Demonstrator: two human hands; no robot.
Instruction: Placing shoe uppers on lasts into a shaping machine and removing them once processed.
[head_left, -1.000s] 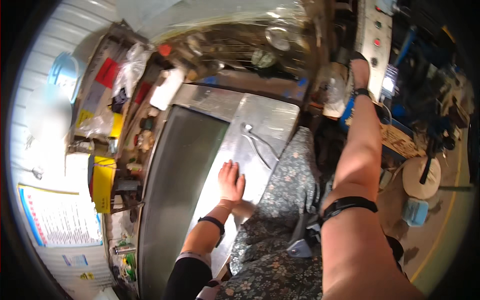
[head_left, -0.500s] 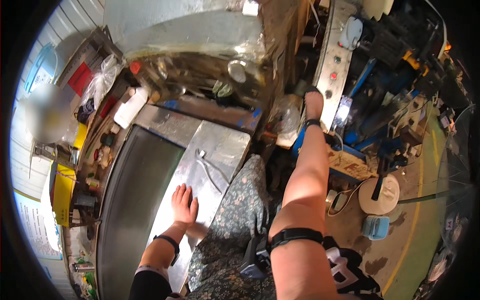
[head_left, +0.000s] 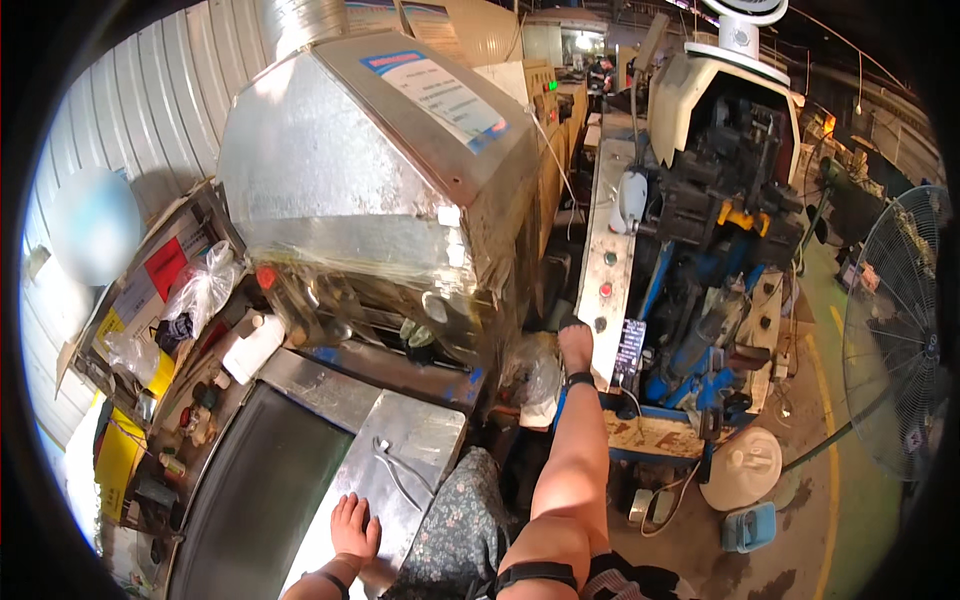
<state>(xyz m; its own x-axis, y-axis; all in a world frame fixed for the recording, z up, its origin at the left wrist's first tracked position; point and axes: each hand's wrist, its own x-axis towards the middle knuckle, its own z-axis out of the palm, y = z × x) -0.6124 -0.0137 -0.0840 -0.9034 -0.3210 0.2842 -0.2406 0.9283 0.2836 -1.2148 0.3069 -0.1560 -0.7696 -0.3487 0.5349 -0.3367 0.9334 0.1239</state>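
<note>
My left hand (head_left: 355, 528) lies with its fingers spread on a bright metal plate (head_left: 430, 430) beside a dark conveyor belt (head_left: 270, 470). Just beyond its fingertips, steel pliers (head_left: 400, 470) with long handles rest on the same plate, untouched. My right arm stretches far forward. At its end, my right hand (head_left: 576, 350) looks closed at the left edge of a long pale control panel (head_left: 606, 260) with a red button and dark knobs. Something dark shows at its knuckles, but what the fingers hold is hidden.
A large sheet-metal hood (head_left: 330, 170) stands ahead, over the belt's far end. Dark machinery (head_left: 710, 210) fills the right, with a large fan (head_left: 895, 330) farther right. A white plastic jug (head_left: 742, 468) and a blue container (head_left: 750, 527) stand on the floor. A white bottle (head_left: 253, 347) lies left.
My view has tilted upward, bringing the hood and the machinery behind it into sight. Both hands keep their places, the left on the plate and the right at the panel's edge.
</note>
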